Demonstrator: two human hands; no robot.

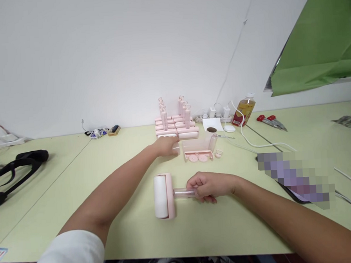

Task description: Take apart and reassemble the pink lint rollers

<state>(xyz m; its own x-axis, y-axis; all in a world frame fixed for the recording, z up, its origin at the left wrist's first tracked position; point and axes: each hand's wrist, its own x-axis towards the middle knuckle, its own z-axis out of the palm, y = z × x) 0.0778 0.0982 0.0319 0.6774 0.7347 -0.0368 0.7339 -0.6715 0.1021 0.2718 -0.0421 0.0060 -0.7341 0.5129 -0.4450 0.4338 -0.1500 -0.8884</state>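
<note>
My right hand [206,186] is closed around the clear handle of a lint roller [164,196], which lies near the front of the table with its white roll and pale pink frame pointing left. Farther back, my left hand [166,145] has its fingers curled over a clear plastic piece [175,149], apparently a cover; its far side is hidden by the fingers. Just right of it are a pink roller frame [198,153] with two round pink discs, a clear handle tube [213,142] and a small pink end cap [218,154].
Several finished-looking lint rollers [188,130] stand in rows by the wall. At the back right are a power strip [198,119], a drink bottle [243,109], red-handled tools [270,121] and a white cable [252,144]. A blurred phone [296,182] lies right, black straps [24,170] left.
</note>
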